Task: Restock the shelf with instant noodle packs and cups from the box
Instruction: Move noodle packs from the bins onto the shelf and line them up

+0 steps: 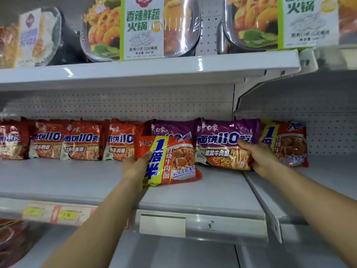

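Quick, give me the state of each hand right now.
Left hand: grips the orange noodle pack by its left edge.
Right hand: holds the purple noodle pack at its right edge, thumb on its front.

A shop aisle was shown. White metal shelves (pixel 150 66) were backed by pegboard, rows of noodle packs (pixel 81 141) were faced outward, and price tags (pixel 67 214) were clipped along the shelf edge.

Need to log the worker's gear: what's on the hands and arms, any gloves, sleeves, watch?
Nothing worn that shows. The left hand and right hand are bare, without gloves, and no rings are visible. Both forearms are bare to the frame's bottom edge: no sleeves, watch or bands in view.
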The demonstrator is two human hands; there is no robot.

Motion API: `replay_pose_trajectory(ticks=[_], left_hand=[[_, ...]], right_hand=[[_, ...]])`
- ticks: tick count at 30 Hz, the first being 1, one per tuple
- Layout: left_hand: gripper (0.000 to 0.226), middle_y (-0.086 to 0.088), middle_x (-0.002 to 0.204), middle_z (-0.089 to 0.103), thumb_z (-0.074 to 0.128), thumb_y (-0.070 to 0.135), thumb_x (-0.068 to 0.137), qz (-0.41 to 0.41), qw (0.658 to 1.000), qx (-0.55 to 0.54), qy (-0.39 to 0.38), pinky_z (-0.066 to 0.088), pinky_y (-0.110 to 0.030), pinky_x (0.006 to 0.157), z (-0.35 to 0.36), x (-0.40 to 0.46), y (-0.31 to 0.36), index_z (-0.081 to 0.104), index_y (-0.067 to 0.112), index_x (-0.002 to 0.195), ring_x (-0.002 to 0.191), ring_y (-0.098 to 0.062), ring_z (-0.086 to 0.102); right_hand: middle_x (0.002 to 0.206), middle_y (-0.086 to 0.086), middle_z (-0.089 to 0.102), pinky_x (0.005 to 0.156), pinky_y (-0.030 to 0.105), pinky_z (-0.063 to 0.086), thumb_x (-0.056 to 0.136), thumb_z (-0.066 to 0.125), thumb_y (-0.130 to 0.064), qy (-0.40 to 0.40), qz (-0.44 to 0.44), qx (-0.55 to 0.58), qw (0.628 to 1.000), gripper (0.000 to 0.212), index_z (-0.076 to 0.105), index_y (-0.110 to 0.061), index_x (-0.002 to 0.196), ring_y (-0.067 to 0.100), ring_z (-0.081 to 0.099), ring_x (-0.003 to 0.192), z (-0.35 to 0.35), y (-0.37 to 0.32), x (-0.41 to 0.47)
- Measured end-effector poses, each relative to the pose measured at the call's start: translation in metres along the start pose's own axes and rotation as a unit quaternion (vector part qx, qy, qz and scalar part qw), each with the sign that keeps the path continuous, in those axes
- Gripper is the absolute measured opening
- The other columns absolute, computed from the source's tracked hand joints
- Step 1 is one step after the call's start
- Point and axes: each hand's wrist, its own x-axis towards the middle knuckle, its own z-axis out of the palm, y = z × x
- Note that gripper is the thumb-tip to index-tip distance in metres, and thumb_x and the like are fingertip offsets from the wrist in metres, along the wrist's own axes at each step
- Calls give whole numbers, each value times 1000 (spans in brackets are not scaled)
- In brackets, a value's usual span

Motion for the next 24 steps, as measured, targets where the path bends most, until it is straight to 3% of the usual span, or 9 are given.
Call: replay_pose_trajectory(ticks=[2,5,7,10,13,16,18,24], left_hand=[[20,-7,83,70,65,25,94,5,1000,0,1,50,-25,39,-1,2,-1,54,13,108,57,-19,70],[20,-7,86,71,65,26,94,11,1000,3,-2,51,-27,43,-1,7,-3,55,15,107,65,-21,70],[15,-7,85,70,64,25,95,17,1000,1,-8,51,-28,46,-1,8,-4,54,15,102,66,-21,69],[13,-7,86,71,64,25,95,23,1000,-1,-14,52,-30,51,-1,9,-5,54,17,96,69,-23,70],[12,-7,87,71,64,26,95,25,1000,0,-12,52,-31,52,-1,11,-6,53,20,93,70,-23,70],[13,-8,90,72,64,26,94,29,999,1,-13,54,-33,56,-1,12,-7,55,18,99,74,-25,71],[15,-7,88,72,64,26,94,31,999,0,-17,53,-32,53,-1,12,-7,55,18,102,72,-24,71],[30,-11,95,74,68,27,91,10,1000,-16,-22,59,-39,61,1,10,-7,54,16,116,76,-28,74]], right_hand=[[98,3,68,72,29,48,85,72,-15,-17,0,-31,999,20,57,-16,98,16,65,88,5,4,1],[102,2,70,95,40,50,80,77,-18,-29,-14,-80,996,22,62,-19,96,21,65,103,8,11,10],[101,0,69,90,35,52,80,78,-19,-22,-37,-131,990,26,62,-18,101,16,66,93,7,11,14],[92,-4,64,65,19,47,80,79,-19,-6,-87,-216,972,33,60,-18,107,7,61,77,4,9,18],[96,-1,64,60,23,48,79,79,-21,25,-104,-259,960,34,58,-17,106,11,61,78,3,12,26],[104,5,68,71,38,59,78,81,-25,65,-98,-267,956,40,59,-15,109,23,66,89,6,21,34],[111,9,68,81,47,58,76,82,-28,87,-100,-277,952,45,59,-13,113,28,67,95,8,26,39],[125,13,61,88,37,52,79,77,-42,106,-88,-356,924,67,50,-6,127,32,61,111,11,26,44]])
